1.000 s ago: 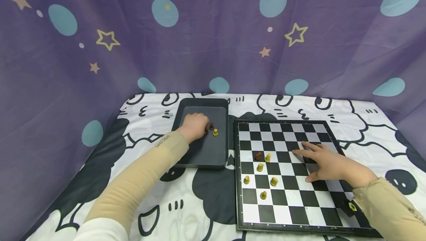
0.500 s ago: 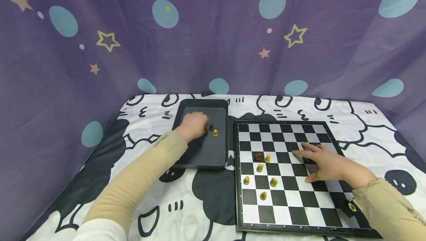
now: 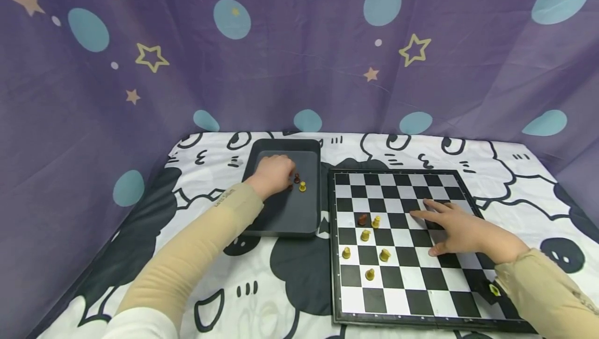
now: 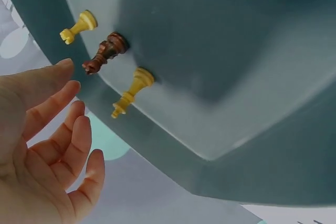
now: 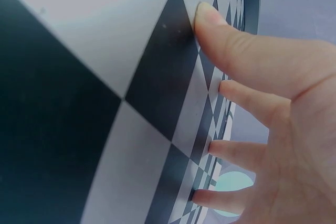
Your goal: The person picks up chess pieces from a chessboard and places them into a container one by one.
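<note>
Over the dark grey tray (image 3: 299, 219), my left hand (image 3: 273, 175) hovers with loosely bent fingers. In the left wrist view, the thumb and fingertips are just short of a brown chess piece (image 4: 107, 51), with a small gap visible. A yellow rook (image 4: 80, 27) and a yellow king (image 4: 132, 92) stand on either side of it. From the head view, my left hand hides part of the tray's pieces. My right hand (image 3: 460, 228) lies spread on the chessboard (image 3: 421, 276), fingertips touching its squares and nothing held.
On the board's left half stand several yellow chess pieces (image 3: 385, 255) and one brown chess piece (image 3: 362, 219). The tray sits left of the board on a cartoon-print cloth (image 3: 262, 287). A purple curtain (image 3: 299, 84) rises behind the table.
My left hand has shifted very slightly away from me over the tray, showing a little more of a brown piece by its fingers. My right hand and the board stay as they were.
</note>
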A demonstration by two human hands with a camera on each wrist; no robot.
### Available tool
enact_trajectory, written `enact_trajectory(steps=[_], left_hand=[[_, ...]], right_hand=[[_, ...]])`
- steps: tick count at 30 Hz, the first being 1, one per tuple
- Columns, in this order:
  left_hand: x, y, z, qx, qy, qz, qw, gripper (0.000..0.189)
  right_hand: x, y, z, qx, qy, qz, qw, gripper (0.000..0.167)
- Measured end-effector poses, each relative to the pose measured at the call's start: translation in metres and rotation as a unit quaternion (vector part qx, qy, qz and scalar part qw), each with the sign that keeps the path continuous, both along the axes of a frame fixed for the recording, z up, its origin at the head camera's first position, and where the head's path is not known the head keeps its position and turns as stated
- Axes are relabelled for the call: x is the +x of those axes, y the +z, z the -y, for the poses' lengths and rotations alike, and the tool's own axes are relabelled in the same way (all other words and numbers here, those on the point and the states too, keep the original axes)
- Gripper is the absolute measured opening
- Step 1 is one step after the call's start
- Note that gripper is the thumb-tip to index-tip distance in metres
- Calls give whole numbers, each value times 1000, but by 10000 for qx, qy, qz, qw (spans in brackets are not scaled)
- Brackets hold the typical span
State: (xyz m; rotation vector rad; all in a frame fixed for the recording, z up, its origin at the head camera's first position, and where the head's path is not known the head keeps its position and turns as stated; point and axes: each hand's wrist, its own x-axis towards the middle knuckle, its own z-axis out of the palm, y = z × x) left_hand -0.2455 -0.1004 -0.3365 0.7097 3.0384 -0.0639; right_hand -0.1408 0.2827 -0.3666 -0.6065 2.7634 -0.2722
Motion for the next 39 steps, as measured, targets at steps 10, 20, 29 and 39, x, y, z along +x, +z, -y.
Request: enact_trajectory(steps=[10, 20, 29, 39], left_hand=[[8, 10, -9, -15, -369, -366, 9986, 12], [21, 18, -19, 129, -690, -400, 9967, 18], [28, 21, -29, 153, -950, -518, 9940, 20], [38, 24, -43, 303, -1370, -511, 9888, 19]], right_hand=[[0, -1, 2, 26, -111, 86, 9999, 89], [0, -1, 2, 46, -77, 3, 10000, 89], [1, 0, 1, 37, -53, -39, 10000, 88], [0, 0, 2, 0, -79, -17, 10000, 87]])
